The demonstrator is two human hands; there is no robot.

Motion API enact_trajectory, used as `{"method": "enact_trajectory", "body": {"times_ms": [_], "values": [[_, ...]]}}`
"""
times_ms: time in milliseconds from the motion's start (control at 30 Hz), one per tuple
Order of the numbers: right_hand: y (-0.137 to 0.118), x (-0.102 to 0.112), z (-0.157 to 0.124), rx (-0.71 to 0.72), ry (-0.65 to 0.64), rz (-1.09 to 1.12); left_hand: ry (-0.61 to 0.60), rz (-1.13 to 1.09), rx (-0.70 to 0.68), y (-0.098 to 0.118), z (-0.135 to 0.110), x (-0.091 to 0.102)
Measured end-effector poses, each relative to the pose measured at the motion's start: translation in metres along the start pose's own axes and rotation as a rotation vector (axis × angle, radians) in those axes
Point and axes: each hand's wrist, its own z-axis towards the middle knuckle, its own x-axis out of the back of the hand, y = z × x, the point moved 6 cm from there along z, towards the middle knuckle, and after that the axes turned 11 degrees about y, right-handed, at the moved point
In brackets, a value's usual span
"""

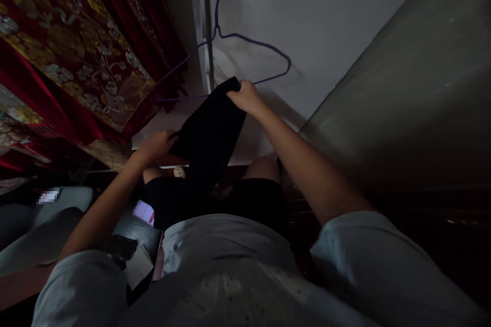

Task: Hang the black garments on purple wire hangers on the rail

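A black piece of clothing [210, 127] is stretched between my two hands; its exact kind is too dark to make out. My right hand [245, 96] grips its upper right corner, close to the lower bar of a purple clothes hanger [251, 38]. Lower down on the left, my left hand [159, 144] is closed on the garment's left edge. The hanger hangs from a pale upright post [203, 15], its hook at the top and both shoulders spread. Part of its lower bar is hidden behind the black cloth.
Red curtains with gold and silver embroidery [92, 46] hang at the left. A lit phone [144, 211] lies beside my leg, near a dark phone-like object [125, 247] and a white paper [138, 267]. Another person's leg [57, 230] is at the far left. A grey wall surface [406, 76] slants along the right.
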Motion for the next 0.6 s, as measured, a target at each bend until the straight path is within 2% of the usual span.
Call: {"method": "enact_trajectory", "body": {"times_ms": [133, 233, 400, 533, 600], "values": [[-0.012, 0.043, 0.011, 0.047, 0.127, -0.245, 0.046, -0.135, -0.024, -0.001, 0.025, 0.021], [-0.025, 0.065, 0.013, 0.063, 0.148, -0.283, 0.105, -0.157, -0.032, 0.020, 0.045, 0.041], [-0.036, 0.079, 0.001, 0.078, 0.159, -0.309, 0.280, -0.193, -0.133, 0.064, 0.060, 0.073], [-0.041, 0.083, -0.012, 0.096, 0.178, -0.259, 0.190, -0.251, -0.053, 0.075, 0.061, 0.069], [-0.040, 0.077, -0.020, 0.085, 0.166, -0.218, 0.259, -0.346, -0.078, 0.084, 0.060, 0.068]]}}
